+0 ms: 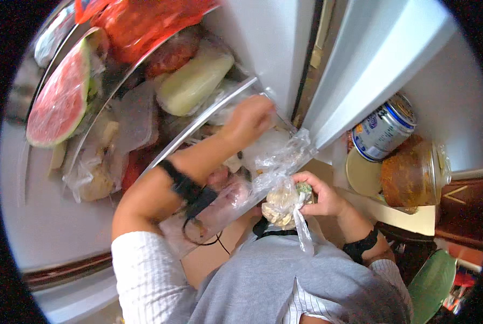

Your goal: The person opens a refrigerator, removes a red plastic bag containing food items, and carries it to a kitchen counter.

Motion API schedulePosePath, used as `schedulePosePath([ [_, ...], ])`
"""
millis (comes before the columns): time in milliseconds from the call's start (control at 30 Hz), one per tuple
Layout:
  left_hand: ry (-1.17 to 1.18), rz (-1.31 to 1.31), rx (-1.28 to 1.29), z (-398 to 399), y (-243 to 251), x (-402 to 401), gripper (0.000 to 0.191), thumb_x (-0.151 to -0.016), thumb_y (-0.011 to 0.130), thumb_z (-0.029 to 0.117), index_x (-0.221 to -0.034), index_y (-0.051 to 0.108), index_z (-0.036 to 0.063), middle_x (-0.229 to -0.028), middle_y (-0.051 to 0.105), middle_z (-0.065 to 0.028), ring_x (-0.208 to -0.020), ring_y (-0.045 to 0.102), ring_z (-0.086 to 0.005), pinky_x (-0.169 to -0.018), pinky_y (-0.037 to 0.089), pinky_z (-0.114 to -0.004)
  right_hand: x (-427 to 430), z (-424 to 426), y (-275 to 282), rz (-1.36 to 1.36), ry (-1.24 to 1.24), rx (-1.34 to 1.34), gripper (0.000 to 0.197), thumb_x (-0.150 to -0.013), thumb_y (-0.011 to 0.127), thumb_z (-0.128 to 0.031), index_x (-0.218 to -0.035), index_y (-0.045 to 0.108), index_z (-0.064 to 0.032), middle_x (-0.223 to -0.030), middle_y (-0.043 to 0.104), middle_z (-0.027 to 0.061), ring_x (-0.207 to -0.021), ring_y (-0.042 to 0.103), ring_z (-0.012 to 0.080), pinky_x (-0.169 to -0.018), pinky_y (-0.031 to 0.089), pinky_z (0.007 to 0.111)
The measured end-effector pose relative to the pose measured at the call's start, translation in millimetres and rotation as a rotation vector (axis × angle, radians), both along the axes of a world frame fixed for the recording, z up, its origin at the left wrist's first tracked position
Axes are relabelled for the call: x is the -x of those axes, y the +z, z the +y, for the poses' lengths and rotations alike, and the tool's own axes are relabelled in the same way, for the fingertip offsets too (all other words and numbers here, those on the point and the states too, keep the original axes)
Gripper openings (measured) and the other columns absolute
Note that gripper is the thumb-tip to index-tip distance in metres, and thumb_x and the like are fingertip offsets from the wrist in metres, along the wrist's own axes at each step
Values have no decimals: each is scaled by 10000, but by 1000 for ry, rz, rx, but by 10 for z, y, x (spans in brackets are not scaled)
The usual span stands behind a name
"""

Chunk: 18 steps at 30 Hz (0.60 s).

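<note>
My right hand [322,196] grips a clear plastic bag [280,206] of small pale pieces, held in front of my chest. Its knotted end hangs down, and something green shows beside my fingers. My left hand [247,117], blurred, reaches over a pulled-out clear refrigerator drawer [209,115]. The fingers look curled, but what they may hold is hidden. Beneath that arm, the drawer contains several plastic-wrapped items, including a pinkish package [227,194]. A crumpled clear bag [286,156] lies along the drawer's near right side, between my hands.
On shelves to the left are a cut watermelon [61,97] under film, a wrapped pale-green vegetable [197,81] and a red plastic bag [144,24]. The open door [379,52] on the right carries a can [383,127] and a jar [409,174].
</note>
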<state>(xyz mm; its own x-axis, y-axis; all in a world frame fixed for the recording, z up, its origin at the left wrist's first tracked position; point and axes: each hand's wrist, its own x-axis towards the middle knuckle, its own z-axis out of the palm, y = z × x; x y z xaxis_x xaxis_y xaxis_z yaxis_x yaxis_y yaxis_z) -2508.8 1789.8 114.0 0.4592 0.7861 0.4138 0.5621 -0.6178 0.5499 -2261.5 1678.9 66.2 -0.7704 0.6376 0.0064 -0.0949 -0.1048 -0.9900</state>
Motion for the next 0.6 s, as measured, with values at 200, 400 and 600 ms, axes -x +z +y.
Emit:
schedulePosePath([
  [200, 301, 187, -115, -237, -198, -62, 417, -783, 609, 257, -1083, 473, 1, -1127, 453, -199, -1075, 437, -353, -891, 367, -419, 60, 27, 109, -6, -5, -103, 641, -663, 737, -118, -1215, 421, -43, -1110, 482, 45, -1068, 450, 153, -943, 349, 304],
  [400, 779, 198, 246, -668, -187, 257, 638, -797, 581, 358, -1234, 354, -49, -1208, 418, -227, -1139, 385, -402, -954, 325, -448, 210, 92, 258, -9, -120, -274, 607, -661, 737, -129, -1190, 451, -45, -1139, 498, 68, -1098, 452, 171, -953, 344, 312],
  [600, 738, 109, 326, -471, -115, 247, 409, -792, 572, 218, -1102, 483, -33, -1077, 525, -250, -993, 507, -403, -854, 408, -429, 464, 282, 303, 114, -143, -481, 530, -628, 714, -138, -1090, 470, -52, -1132, 497, 84, -1069, 470, 178, -931, 360, 320],
])
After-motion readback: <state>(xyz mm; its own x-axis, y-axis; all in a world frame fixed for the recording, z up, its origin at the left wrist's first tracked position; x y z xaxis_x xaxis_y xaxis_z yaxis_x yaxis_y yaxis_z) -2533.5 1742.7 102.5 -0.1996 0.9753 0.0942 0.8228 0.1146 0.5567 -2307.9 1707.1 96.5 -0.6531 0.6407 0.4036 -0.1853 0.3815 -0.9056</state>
